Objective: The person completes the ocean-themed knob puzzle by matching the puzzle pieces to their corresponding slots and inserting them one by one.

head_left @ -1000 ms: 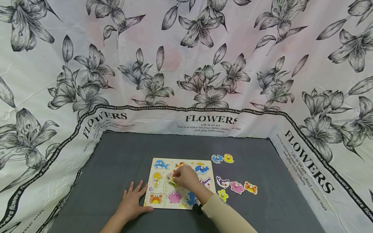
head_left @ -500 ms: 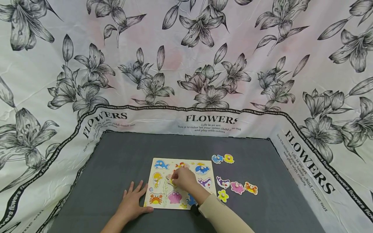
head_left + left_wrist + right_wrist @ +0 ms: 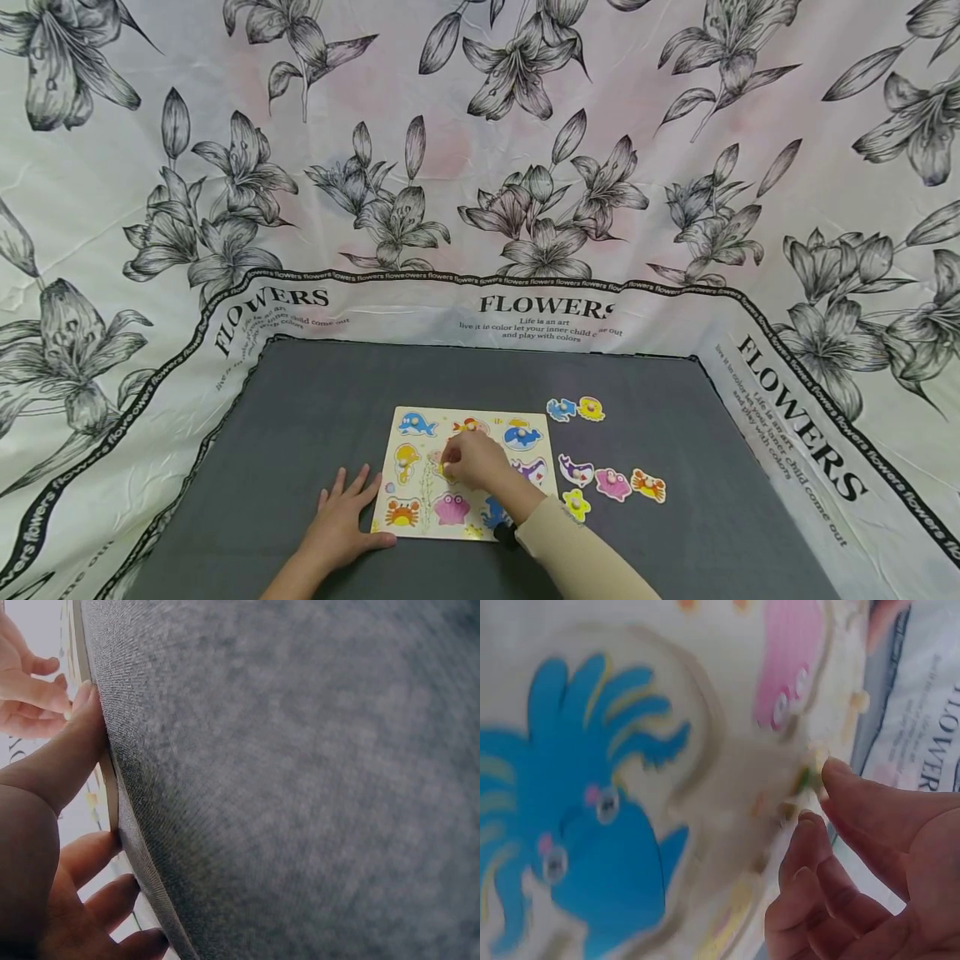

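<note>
A pale wooden peg puzzle board with colourful sea animals lies on the dark grey table. My left hand rests with spread fingers against its left edge and near-left corner. Over the middle of the board, my right hand pinches a small puzzle piece, mostly hidden by the fingers. In the right wrist view, green shows on the puzzle piece at the tips of thumb and index finger. A blue animal picture and a pink one are close to that hand.
Right of the board lie loose pieces: a blue one, a yellow fish, a purple-white whale, a pink one, an orange-striped one and a yellow star. A flower-printed cloth borders the table.
My right hand has shifted slightly left and turned a little over the middle of the board, still pinching the piece. My left hand stays in place.
</note>
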`<control>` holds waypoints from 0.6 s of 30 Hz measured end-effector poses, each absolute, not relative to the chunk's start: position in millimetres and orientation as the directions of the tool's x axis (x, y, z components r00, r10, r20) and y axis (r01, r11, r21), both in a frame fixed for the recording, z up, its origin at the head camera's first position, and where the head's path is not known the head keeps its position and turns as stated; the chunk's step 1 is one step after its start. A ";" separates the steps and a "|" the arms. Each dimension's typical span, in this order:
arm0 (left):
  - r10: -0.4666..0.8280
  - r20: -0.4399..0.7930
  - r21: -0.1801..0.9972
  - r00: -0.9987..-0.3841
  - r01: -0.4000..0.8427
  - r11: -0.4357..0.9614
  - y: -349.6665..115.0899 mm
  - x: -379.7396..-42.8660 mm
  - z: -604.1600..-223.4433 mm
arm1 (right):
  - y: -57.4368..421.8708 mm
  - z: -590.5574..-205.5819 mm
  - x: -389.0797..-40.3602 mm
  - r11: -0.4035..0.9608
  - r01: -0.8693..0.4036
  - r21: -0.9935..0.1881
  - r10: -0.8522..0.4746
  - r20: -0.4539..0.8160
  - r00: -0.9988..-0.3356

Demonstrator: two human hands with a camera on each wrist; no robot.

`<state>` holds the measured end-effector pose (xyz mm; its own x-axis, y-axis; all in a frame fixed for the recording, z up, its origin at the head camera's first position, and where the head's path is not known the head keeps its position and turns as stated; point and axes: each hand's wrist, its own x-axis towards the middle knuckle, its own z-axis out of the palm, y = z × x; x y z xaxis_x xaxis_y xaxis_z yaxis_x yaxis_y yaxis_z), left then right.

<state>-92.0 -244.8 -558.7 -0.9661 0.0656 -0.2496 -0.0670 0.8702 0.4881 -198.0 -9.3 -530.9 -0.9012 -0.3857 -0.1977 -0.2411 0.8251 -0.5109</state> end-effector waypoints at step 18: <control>0.062 -0.254 0.504 -0.965 -0.077 0.860 -245.0 -92.2 -559.5 | 79.9 -500.5 -220.5 0.790 -0.209 -0.577 -0.289 -0.050 -0.956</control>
<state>-92.2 -245.0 -559.5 -0.9652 0.0623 -0.2541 -0.0772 0.8602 0.5040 -220.5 79.9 -500.5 -0.9559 -0.2893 -0.0501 -0.2088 0.7897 -0.5769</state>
